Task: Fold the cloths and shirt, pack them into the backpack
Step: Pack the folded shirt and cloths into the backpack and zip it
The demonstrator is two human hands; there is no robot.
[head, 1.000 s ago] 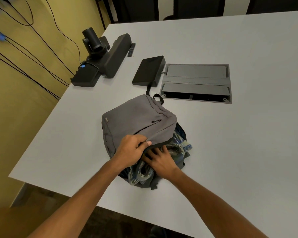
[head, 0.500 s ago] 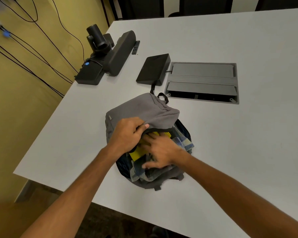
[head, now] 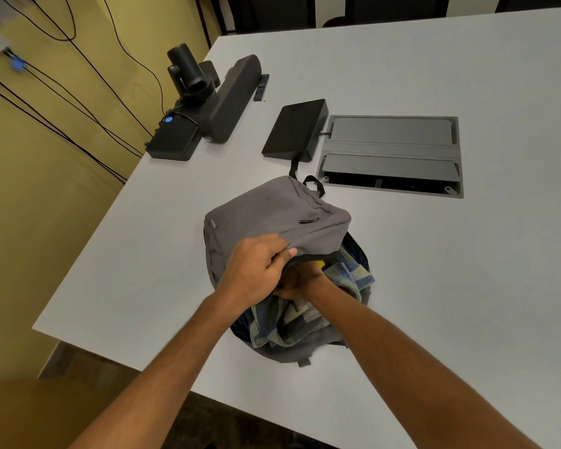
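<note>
Backpack (head: 272, 215) — near table's (head: 434, 286) front edge. Left hand (head: 256, 270) grips the flap, now lowered. Right hand (head: 297, 281) has pushed deeper among plaid cloths (head: 347, 277); its grasp cannot be told. Packing likely nearly done — cloths overhang the mouth.

Office meeting room: large white conference table (head: 402, 76); conferencing camera (head: 188, 71) and speaker bar (head: 232, 102) at 11 o'clock; recessed cable hatch (head: 391, 155) at 1 o'clock.
</note>
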